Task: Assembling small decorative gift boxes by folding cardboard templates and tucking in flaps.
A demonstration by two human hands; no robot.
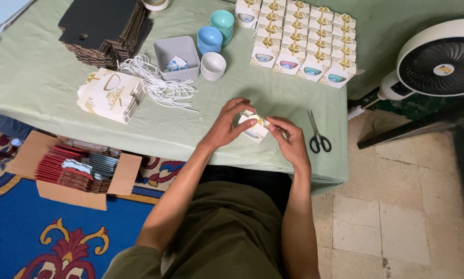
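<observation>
Holding a small white box (253,127) clamped between my left hand (225,126) and right hand (292,140), above the desk (46,77), scissors (318,135) just beside.

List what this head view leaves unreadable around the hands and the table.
- Small white gift box: mostly covered by the left hand and right hand.
- Grey plastic basket: contents too small to identify.
- White round fan: cut off by the right edge.
</observation>
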